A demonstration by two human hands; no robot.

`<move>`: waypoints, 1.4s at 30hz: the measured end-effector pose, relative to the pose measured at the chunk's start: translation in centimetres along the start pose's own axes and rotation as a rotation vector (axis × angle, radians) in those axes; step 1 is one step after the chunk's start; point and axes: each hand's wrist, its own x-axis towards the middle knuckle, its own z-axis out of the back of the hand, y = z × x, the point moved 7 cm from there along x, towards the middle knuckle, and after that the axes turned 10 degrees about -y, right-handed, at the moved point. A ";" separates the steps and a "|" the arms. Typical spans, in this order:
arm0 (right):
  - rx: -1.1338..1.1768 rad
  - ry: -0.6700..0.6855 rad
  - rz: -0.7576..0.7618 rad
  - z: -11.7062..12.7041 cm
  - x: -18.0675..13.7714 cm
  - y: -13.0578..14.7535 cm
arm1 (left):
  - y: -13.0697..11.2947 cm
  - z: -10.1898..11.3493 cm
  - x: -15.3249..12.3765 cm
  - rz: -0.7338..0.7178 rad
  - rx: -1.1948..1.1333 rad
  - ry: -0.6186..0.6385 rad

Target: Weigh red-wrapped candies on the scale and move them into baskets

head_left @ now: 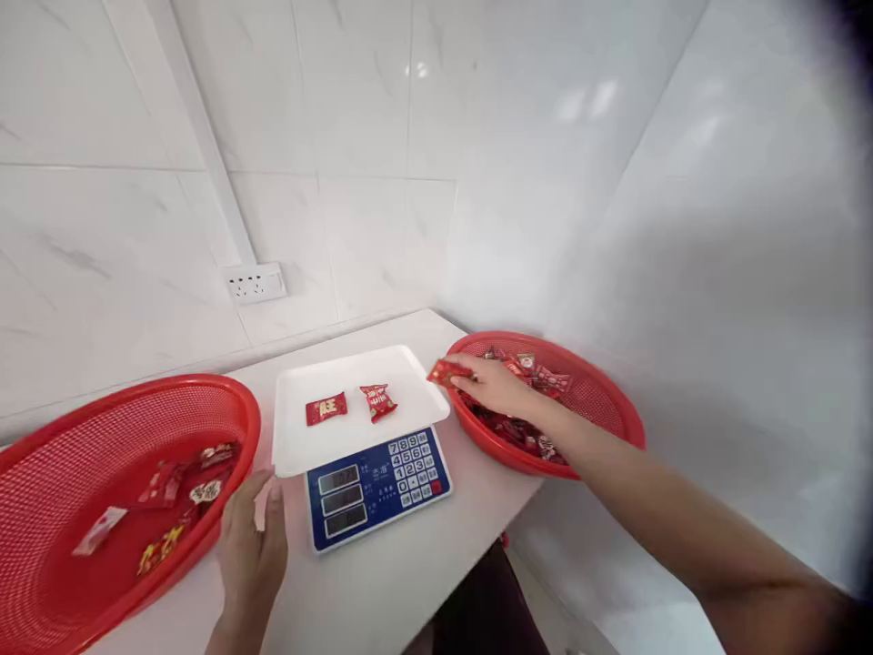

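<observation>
Head view: I have the right hand [495, 384] over the left rim of the right basket [617, 400], its grip closed, thumb and fingers pinching one red packet [445, 370]. The red packet is located where the basket rim and the right edge of the white tray [293, 428] come close together; I cannot tell its exact height above them. I have the left hand [251, 541] with its grip partly open, thumb apart from the fingers and nothing held. It is positioned at the near left corner of the tray, between the left basket [246, 414] and the scale [378, 487]; I cannot tell whether its fingertips contact the tray. A flat packet [326, 408] and a crinkled packet [377, 401], both red, rest on the tray, apart from each other. The scale stands on the desk [477, 509], its blue panel carrying three displays at left and a keypad at right. The right basket contains a pile of wrapped pieces [552, 377]; the left basket contains fewer, mostly toward its right side
</observation>
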 end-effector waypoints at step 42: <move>-0.177 0.499 0.476 -14.8 0.9 12.3 | -0.4 0.5 -0.3 -0.072 -0.143 -0.036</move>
